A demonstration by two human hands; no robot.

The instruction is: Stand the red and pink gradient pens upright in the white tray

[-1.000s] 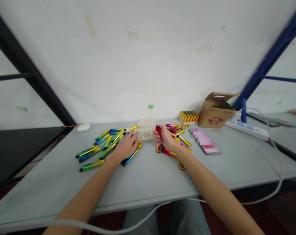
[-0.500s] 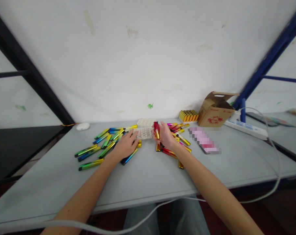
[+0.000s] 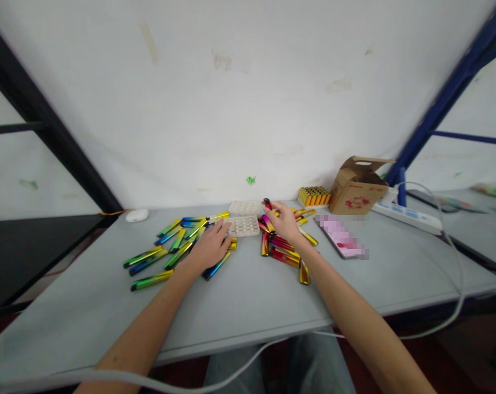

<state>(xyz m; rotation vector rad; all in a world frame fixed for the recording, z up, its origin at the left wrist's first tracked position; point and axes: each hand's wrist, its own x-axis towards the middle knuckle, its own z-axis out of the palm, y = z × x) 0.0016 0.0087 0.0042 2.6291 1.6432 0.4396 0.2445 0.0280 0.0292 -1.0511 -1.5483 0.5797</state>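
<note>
Now that the right hand (image 3: 286, 223) has shifted right, uncovering the right end of the tray (image 3: 246, 225), its pinched fingers hold a red tube (image 3: 267, 203) alongside; the left hand (image 3: 209, 244), loosely spread, touches the left end.

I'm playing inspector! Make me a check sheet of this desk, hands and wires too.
Surface: pale grey table, things spread across it.
Main things: green and blue sticks left, red and gold sticks right, two cream trays between.
Clutter: phone, cardboard box, yellow cylinders, white case.
Hands: left hand open at the front tray's left end; right hand grips a red stick.
Cables: white cable past the front edge; power strip right.
Surroundings: marked white wall, black frame left, blue frame right.
</note>
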